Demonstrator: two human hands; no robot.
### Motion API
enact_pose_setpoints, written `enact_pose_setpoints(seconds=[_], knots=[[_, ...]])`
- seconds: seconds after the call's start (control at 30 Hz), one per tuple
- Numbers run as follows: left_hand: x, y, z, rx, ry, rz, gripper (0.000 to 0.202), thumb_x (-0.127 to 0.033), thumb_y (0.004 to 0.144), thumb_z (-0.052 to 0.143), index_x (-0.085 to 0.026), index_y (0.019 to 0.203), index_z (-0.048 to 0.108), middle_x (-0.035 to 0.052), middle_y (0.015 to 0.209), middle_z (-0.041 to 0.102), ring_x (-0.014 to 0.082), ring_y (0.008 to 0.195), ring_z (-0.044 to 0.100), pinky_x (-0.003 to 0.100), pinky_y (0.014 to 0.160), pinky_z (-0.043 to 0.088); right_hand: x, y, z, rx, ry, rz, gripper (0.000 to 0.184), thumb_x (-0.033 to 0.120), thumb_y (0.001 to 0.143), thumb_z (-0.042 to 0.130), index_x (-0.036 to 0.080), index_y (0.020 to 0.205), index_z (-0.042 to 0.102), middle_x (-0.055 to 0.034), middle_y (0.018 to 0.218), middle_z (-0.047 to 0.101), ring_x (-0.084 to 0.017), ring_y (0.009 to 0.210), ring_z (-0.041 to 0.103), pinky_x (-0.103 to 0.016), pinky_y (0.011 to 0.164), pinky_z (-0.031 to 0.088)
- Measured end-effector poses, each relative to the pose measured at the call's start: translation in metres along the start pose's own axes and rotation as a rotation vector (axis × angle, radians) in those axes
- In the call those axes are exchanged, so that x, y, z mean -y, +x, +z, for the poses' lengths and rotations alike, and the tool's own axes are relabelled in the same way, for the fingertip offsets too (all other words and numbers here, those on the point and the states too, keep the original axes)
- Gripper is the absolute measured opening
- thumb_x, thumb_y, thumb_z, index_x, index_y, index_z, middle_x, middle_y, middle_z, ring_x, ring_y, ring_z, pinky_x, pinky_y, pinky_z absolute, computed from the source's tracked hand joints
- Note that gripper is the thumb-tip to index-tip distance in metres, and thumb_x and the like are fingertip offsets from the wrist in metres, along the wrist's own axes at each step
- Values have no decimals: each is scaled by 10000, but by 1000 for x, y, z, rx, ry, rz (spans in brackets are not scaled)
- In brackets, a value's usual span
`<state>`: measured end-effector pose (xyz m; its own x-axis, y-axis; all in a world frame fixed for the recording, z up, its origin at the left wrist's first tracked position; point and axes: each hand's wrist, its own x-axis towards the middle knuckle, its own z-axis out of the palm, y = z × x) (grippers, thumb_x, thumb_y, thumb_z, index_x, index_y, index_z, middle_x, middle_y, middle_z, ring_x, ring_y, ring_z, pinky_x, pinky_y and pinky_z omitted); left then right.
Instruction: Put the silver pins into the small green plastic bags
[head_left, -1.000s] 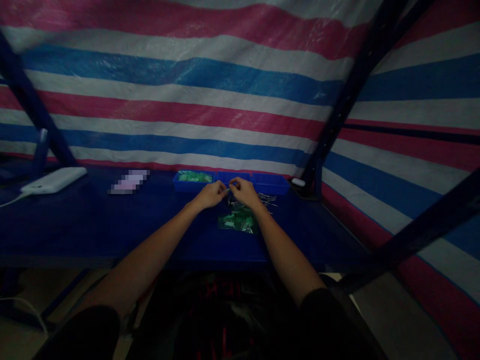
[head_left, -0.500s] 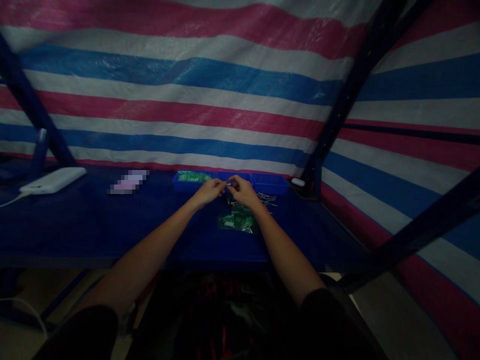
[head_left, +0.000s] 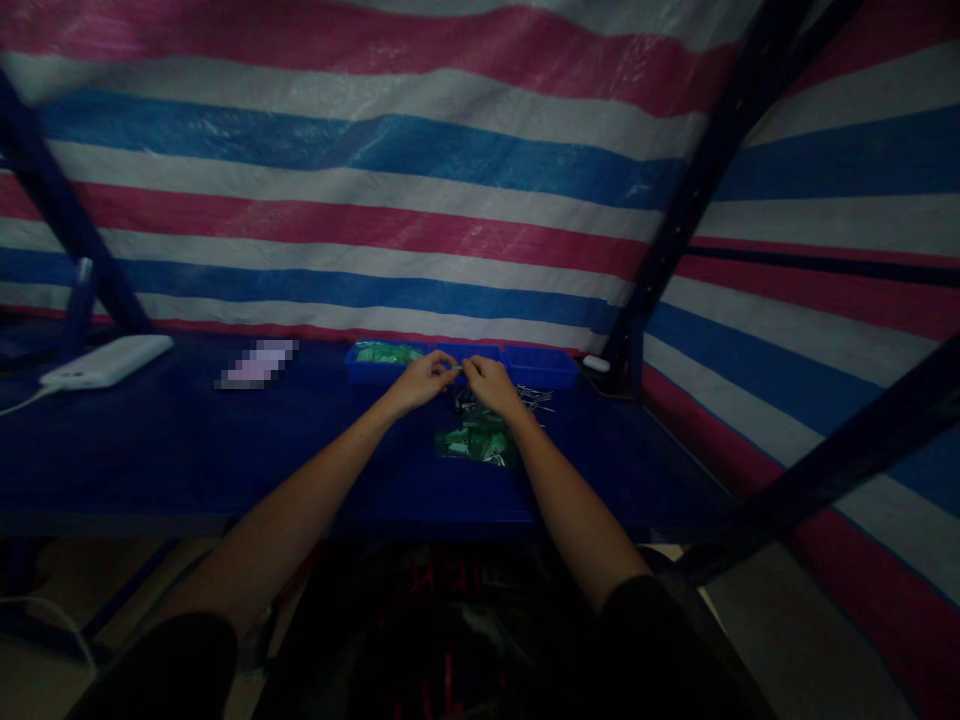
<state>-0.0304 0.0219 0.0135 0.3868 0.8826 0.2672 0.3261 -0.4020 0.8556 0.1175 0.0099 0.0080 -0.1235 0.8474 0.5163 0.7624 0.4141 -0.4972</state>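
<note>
My left hand (head_left: 426, 380) and my right hand (head_left: 487, 382) meet fingertip to fingertip above the blue table, in front of the blue bins. Both are closed in a pinch around a tiny pale piece (head_left: 459, 369), too small and dark to name. Under and beside my right hand lie thin metal pins or rods (head_left: 534, 399) and some dark small parts (head_left: 463, 400). Nearer to me, by my right forearm, are green plastic packets (head_left: 478, 442) with small light pieces in them.
A blue bin (head_left: 367, 372) at the back left holds green packets (head_left: 386, 352); another blue bin (head_left: 540, 368) stands to its right. On the table (head_left: 247, 450) are a white power bank (head_left: 109, 362) with a cable, a blurred-out item (head_left: 257, 364) and a small white case (head_left: 596, 365). Blue posts (head_left: 675, 220) frame striped sheeting.
My fingers have shifted slightly around the tiny piece, with the right hand's fingers now drawn lower and straighter. The things on the table have not moved.
</note>
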Motion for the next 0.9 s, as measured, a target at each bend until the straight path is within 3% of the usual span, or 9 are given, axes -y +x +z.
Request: enact_pose_setpoints(seconds=[0.1,0.27,0.37,0.6,0.9], knots=[[4,2,0,11,21,25,157,-254,764,524,-142,874,521,-20,640,537,94,560,514,222,567,425,-1,-1,1,-9,29,10,309,312,853,371,165,648,548,14,582,519,-104,561,447,-212,542,284],[6,3,-1,-23,58,10,146,-277,778,492,-147,840,517,-8,650,553,105,564,524,234,578,424,0,-4,0,-29,146,30,213,323,799,446,182,906,564,35,610,524,-112,561,481,-212,540,325],[2,1,-2,-35,61,-18,144,-271,804,452,-145,828,519,-1,667,560,99,559,522,221,565,414,0,-4,0,-14,173,-7,233,287,764,478,189,966,539,53,586,494,-114,541,480,-216,537,341],[-4,-2,-3,-39,67,-38,195,-294,823,425,-135,826,537,9,681,584,96,552,525,213,546,407,-2,-4,2,-18,171,-56,197,262,768,464,194,943,526,54,585,481,-111,538,481,-209,520,334],[8,4,-3,-54,143,2,222,-321,809,442,-135,851,556,26,704,607,114,588,547,230,571,433,-1,-3,2,-14,122,-38,188,302,805,456,163,857,573,18,621,552,-110,559,493,-211,540,339]])
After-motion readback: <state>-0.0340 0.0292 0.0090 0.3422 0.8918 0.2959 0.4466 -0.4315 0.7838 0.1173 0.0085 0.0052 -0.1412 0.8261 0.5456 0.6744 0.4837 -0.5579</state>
